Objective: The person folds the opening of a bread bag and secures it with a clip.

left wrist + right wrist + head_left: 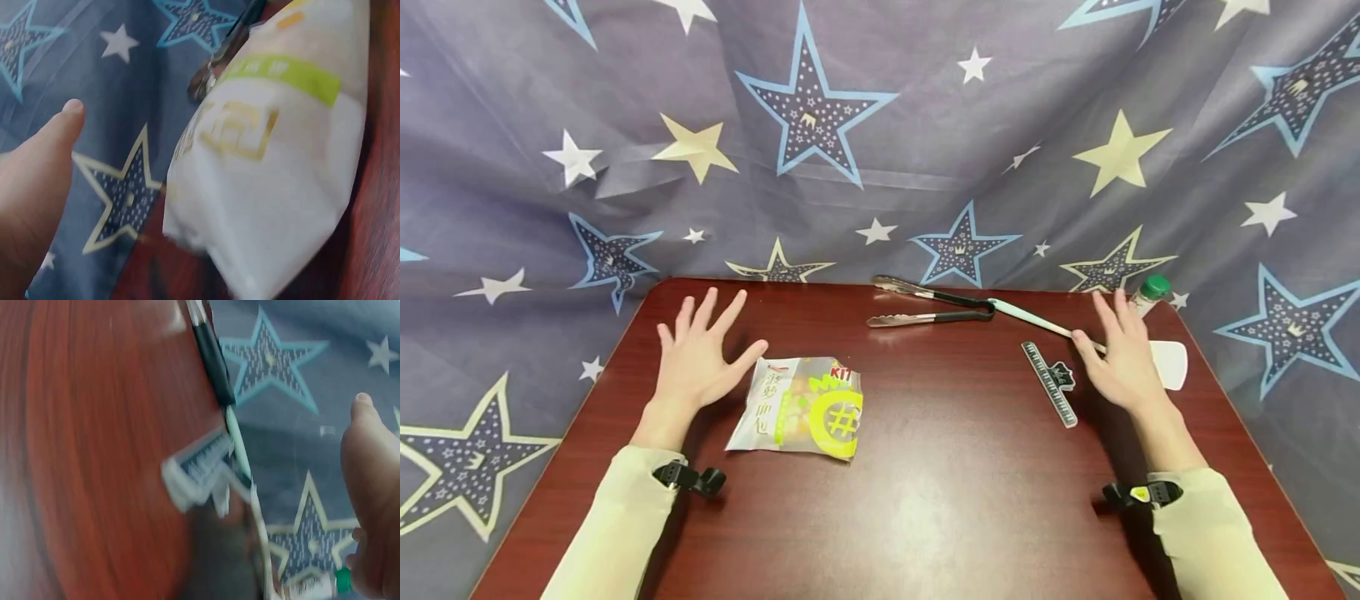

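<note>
My left hand (696,358) is held with its fingers spread, just left of a packaged bread bag (805,407) with yellow-green print. In the left wrist view the thumb (44,162) stands apart from the bag's white end (275,181). On the right side, my right hand (1120,358) has straight fingers and holds nothing. It overlaps the handle of a spatula (1170,364) with a white blade. Left of that hand lies a wide bulldog clip (1049,383), dark with pale markings, seen blurred in the right wrist view.
Metal tongs (932,319) with black grips lie at the table's back edge, their hinge end by the spatula's pale green handle. A small green-capped bottle (1152,290) stands at the back right. A star-patterned curtain (880,192) hangs behind the dark red table (925,517).
</note>
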The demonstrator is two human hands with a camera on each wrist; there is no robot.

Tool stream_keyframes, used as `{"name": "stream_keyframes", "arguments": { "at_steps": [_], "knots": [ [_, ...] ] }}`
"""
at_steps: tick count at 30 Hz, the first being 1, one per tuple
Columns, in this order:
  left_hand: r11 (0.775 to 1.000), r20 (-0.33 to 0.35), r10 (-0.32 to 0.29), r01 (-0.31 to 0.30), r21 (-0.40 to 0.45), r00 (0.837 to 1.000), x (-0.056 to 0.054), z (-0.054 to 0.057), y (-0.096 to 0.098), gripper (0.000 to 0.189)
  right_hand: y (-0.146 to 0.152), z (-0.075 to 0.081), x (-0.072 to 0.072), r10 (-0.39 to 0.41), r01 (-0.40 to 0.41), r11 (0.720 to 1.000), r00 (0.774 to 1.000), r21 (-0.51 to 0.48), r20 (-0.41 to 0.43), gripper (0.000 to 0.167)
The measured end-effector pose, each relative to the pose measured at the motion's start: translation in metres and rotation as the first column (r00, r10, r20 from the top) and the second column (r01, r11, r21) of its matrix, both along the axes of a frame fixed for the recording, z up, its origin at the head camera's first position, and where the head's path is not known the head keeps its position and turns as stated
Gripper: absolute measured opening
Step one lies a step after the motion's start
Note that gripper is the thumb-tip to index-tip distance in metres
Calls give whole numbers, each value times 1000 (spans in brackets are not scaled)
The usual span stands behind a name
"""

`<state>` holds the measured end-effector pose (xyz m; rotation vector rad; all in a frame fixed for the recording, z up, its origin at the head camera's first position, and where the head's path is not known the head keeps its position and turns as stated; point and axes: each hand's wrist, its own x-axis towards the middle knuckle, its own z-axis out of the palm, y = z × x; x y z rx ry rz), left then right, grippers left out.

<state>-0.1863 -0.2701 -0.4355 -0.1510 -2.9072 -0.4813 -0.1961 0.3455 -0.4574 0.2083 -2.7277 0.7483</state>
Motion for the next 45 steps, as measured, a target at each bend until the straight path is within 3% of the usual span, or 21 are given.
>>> {"name": "stream_keyframes", "arguments": {
  "at_steps": [6,14,19,25,28,37,45],
  "knots": [
    [990,-70,-118,123,74,991,-1,3,23,75,-45,11,-4,97,-97,992,995,-77,0,68],
    [962,41,-245,238,132,969,-3,12,52,66,-109,14,-6,212,-209,972,977,-104,16,65],
    [945,48,-308,299,129,950,-6,13,66,59,-147,10,-6,276,-271,955,961,-125,28,61],
    [936,51,-345,340,89,937,-10,5,74,54,-194,3,-2,423,-389,886,901,-253,98,48],
    [934,78,-356,352,63,931,-12,0,76,52,-213,-1,0,466,-423,866,876,-267,123,46],
    [922,144,-387,383,56,911,-15,-8,84,44,-252,-8,3,528,-499,844,837,-195,142,42],
    [921,196,-385,388,26,902,-17,-12,87,44,-274,-13,2,540,-530,842,825,-101,167,35]
  ]
}}
